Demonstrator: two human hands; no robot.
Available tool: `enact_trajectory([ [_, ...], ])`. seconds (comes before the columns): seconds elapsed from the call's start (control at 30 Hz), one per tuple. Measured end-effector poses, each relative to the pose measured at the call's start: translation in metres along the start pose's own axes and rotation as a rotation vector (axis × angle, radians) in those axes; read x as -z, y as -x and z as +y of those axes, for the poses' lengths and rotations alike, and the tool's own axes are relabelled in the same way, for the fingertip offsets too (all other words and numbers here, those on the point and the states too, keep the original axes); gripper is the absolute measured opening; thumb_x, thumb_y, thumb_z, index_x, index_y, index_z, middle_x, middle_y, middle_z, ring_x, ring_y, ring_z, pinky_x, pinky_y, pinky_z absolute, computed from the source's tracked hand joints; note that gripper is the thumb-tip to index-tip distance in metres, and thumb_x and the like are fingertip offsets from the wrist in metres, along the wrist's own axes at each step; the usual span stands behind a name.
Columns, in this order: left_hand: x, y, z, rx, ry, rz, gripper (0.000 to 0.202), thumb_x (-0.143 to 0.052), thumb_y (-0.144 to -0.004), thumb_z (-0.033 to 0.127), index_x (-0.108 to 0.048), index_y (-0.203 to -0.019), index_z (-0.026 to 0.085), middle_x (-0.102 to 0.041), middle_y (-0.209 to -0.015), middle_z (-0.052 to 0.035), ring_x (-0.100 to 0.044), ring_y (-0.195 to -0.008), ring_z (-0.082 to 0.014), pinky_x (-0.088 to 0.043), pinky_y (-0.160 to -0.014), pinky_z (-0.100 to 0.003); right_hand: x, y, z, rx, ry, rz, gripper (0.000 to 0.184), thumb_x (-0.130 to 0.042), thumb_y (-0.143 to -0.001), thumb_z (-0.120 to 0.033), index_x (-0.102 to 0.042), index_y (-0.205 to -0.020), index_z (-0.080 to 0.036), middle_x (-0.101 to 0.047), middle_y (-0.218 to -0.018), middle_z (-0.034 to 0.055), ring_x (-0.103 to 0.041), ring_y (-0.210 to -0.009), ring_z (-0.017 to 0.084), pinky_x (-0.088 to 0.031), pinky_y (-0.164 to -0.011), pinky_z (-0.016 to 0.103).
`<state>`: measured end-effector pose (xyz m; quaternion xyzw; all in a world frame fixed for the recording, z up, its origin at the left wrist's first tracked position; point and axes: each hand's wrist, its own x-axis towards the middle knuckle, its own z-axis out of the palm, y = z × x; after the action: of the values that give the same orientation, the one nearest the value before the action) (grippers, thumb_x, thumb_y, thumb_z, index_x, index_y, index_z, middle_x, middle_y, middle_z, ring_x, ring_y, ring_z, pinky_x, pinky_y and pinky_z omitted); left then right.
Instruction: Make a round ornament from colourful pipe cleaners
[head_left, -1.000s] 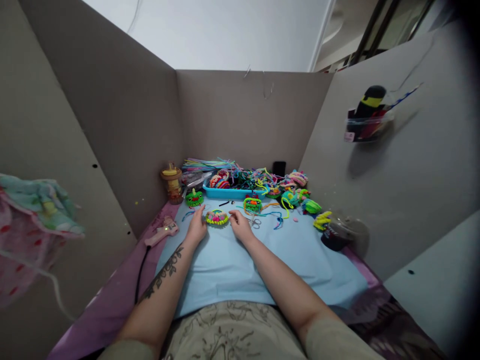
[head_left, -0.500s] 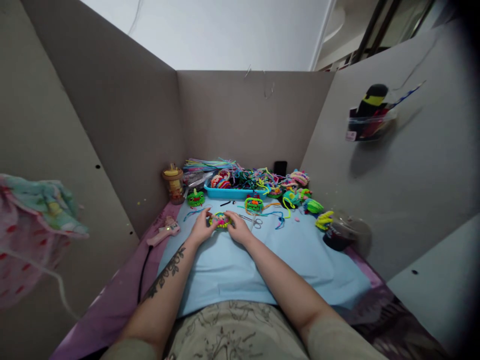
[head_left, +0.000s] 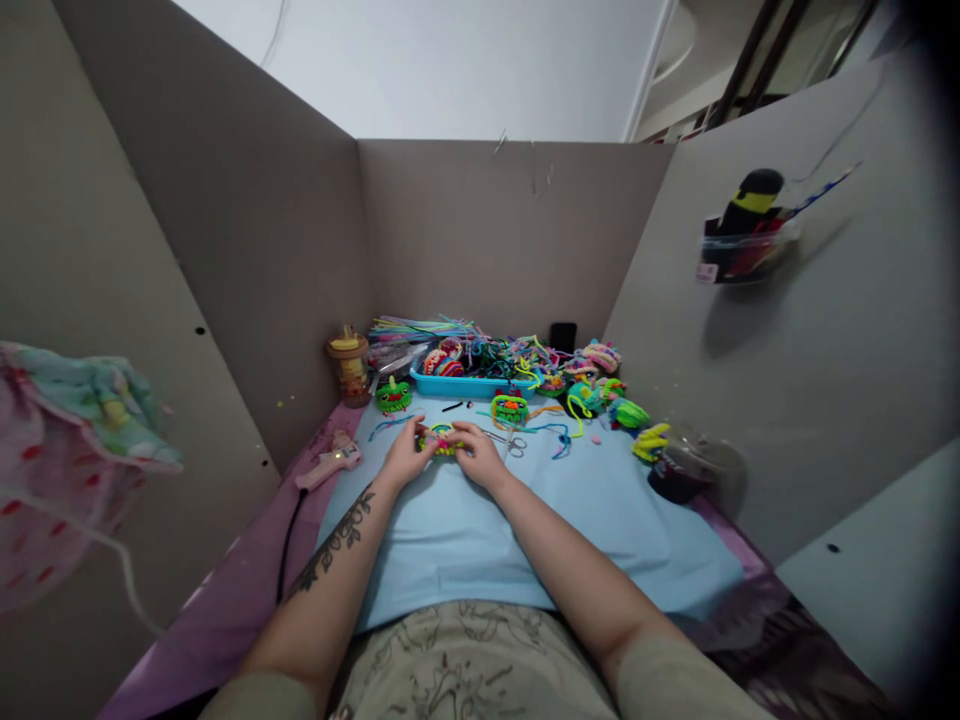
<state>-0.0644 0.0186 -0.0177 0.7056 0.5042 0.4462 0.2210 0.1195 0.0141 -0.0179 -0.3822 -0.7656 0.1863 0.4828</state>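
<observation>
one small, bright yarn piece (head_left: 445,446) sat between the left hand (head_left: 407,455) and the right hand (head_left: 480,458), over the far half of the light blue cloth (head_left: 465,540); whether it rested there or was slightly lifted could not be told. a second earlier the hands had stood apart on its two sides; by this moment both had closed in, fingers curled round its left and right edges and thumbs near its pink middle, pinching it between them. that seemed to turn reaching into close handling, the piece steadied for fingertip work, though the thumbs hid the exact spot. little else had shifted: the scissors (head_left: 517,447) lay just beside the right hand, the pink glue gun (head_left: 332,465) well to the left, both untouched
</observation>
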Motion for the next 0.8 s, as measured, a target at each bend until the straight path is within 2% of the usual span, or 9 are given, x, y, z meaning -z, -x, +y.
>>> enact_trajectory([
  [0.17,-0.001,-0.001,-0.001,0.011,0.011,0.009,0.053,-0.058,-0.076,0.035,-0.042,-0.123,0.015,-0.062,-0.102,-0.0091,-0.060,-0.097,-0.0212,-0.045,-0.089,-0.038,-0.001,0.000,0.003,0.018,0.025,0.009,0.034,-0.049,-0.068,-0.004,-0.072,-0.086,-0.020,-0.059,-0.115,0.0089,-0.059,-0.104,0.020,-0.047,-0.093,0.037],
  [0.47,-0.001,-0.001,-0.006,0.033,0.097,0.002,0.057,-0.061,-0.075,0.032,-0.040,-0.125,0.017,-0.061,-0.105,-0.0087,-0.059,-0.103,-0.0205,-0.043,-0.093,-0.038,0.003,0.001,-0.004,0.037,0.018,0.035,0.035,-0.050,-0.070,-0.006,-0.070,-0.094,-0.022,-0.059,-0.116,0.0090,-0.058,-0.107,0.020,-0.046,-0.094,0.038],
  [0.63,-0.002,-0.002,-0.004,0.063,0.126,0.011,0.054,-0.059,-0.077,0.032,-0.039,-0.125,0.016,-0.060,-0.106,-0.0098,-0.059,-0.104,-0.0197,-0.043,-0.094,-0.036,0.003,-0.002,-0.009,0.007,0.018,0.083,0.025,-0.055,-0.074,-0.014,-0.067,-0.095,-0.019,-0.060,-0.114,0.0112,-0.056,-0.108,0.021,-0.043,-0.097,0.038],
  [0.8,-0.003,-0.003,-0.004,0.030,0.053,0.012,0.055,-0.059,-0.076,0.034,-0.040,-0.125,0.016,-0.061,-0.106,-0.0099,-0.059,-0.102,-0.0203,-0.043,-0.093,-0.037,-0.006,-0.007,-0.008,0.006,0.027,0.071,0.021,-0.056,-0.077,-0.018,-0.066,-0.096,-0.017,-0.063,-0.103,0.0104,-0.059,-0.098,0.020,-0.046,-0.090,0.035],
])
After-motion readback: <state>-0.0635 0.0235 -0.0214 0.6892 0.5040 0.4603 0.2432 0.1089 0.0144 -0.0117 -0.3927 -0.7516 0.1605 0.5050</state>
